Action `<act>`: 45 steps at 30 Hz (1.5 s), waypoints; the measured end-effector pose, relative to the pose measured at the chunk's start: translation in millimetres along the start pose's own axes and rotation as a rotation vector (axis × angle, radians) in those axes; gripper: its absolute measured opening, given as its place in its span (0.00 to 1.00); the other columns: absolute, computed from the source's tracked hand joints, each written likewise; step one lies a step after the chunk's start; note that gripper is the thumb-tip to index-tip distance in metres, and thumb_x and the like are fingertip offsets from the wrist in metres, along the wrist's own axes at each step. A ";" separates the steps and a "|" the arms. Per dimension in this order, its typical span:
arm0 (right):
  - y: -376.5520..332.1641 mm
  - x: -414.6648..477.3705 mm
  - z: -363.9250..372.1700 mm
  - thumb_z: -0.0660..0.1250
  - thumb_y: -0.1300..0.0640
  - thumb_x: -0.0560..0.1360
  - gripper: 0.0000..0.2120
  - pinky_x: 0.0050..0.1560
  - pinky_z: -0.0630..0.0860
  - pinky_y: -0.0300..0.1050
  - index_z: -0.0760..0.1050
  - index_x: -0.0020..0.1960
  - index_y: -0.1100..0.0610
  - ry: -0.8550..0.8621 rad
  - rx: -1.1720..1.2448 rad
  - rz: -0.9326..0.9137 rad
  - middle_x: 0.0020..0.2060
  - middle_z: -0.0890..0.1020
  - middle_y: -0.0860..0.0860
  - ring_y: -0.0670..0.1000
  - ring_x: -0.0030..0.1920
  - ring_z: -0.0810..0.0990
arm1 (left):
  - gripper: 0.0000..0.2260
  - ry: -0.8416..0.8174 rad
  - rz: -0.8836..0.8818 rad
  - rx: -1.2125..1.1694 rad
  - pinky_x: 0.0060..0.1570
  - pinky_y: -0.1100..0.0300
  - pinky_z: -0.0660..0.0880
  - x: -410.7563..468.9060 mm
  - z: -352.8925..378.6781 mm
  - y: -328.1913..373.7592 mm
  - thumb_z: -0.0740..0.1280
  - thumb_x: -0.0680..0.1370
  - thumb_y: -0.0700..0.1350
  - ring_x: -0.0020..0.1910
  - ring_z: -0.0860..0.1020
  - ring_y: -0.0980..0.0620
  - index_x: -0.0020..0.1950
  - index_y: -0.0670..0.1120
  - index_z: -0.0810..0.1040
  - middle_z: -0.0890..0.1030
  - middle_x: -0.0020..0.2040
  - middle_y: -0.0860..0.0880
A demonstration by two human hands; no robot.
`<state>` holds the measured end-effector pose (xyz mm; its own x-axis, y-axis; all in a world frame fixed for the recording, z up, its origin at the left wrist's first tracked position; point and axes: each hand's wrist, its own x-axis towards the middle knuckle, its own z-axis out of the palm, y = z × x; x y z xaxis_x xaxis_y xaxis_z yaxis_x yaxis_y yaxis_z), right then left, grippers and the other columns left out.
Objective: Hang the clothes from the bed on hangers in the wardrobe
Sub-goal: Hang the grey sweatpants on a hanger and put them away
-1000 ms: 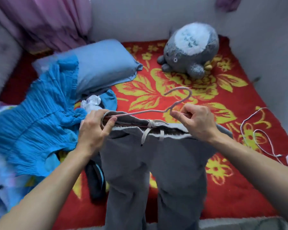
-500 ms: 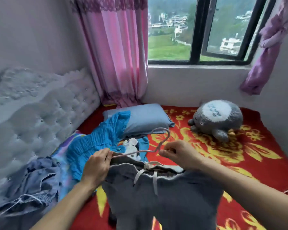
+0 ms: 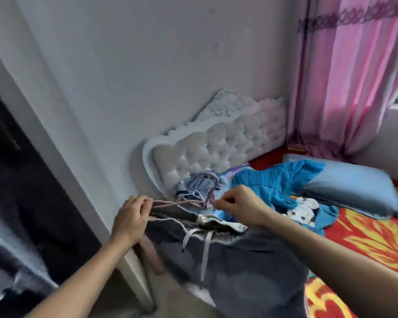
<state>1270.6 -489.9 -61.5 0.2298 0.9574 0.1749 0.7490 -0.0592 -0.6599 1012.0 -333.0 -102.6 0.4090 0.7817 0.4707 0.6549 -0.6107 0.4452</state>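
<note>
Grey sweatpants [image 3: 244, 260] with white drawstrings hang from a thin pink hanger [image 3: 179, 203], lifted off the bed. My left hand [image 3: 131, 219] grips the hanger's left end together with the waistband. My right hand [image 3: 237, 207] pinches the hanger by its hook, at the right. A blue ruffled garment [image 3: 274, 180] and a crumpled denim piece [image 3: 198, 183] lie on the bed behind my hands. The dark opening of the wardrobe [image 3: 21, 203] fills the left side, blurred.
A white wall edge or wardrobe frame [image 3: 78, 161] stands between the dark opening and the bed. A tufted white headboard [image 3: 221, 143], a blue pillow [image 3: 354, 189], a white printed cloth [image 3: 303, 210], the red flowered bedcover [image 3: 365, 237] and a pink curtain [image 3: 354, 76] lie to the right.
The view has swung left from the window and bed toward the wardrobe. Both hands keep their hold and have carried the hanger with the sweatpants leftward, off the bed.
</note>
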 end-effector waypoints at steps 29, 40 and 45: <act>-429.0 202.1 234.2 0.64 0.64 0.77 0.07 0.18 0.64 0.35 0.78 0.42 0.65 -0.359 0.645 0.231 0.30 0.74 0.55 0.44 0.19 0.67 | 0.05 -0.087 -0.519 0.152 0.29 0.70 0.71 -133.3 -374.9 -379.3 0.64 0.79 0.45 0.37 0.81 0.53 0.43 0.48 0.76 0.82 0.38 0.49; -528.8 364.5 322.7 0.56 0.66 0.79 0.08 0.19 0.68 0.35 0.71 0.43 0.64 -0.467 1.142 0.315 0.31 0.71 0.54 0.44 0.21 0.68 | 0.09 0.030 -0.384 0.261 0.39 0.57 0.70 29.1 -405.4 -461.4 0.66 0.78 0.47 0.43 0.77 0.50 0.38 0.53 0.70 0.75 0.38 0.53; -579.9 446.3 360.9 0.52 0.67 0.79 0.11 0.17 0.67 0.35 0.69 0.41 0.64 -0.515 1.210 0.287 0.20 0.69 0.53 0.44 0.17 0.67 | 0.05 0.140 -0.345 0.311 0.46 0.53 0.74 91.9 -426.7 -503.4 0.66 0.77 0.48 0.47 0.78 0.48 0.47 0.47 0.78 0.79 0.46 0.50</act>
<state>714.6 73.7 135.6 -0.1736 0.9657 -0.1933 -0.3618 -0.2451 -0.8995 448.8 -7.6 41.5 0.0595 0.8946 0.4429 0.9049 -0.2357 0.3545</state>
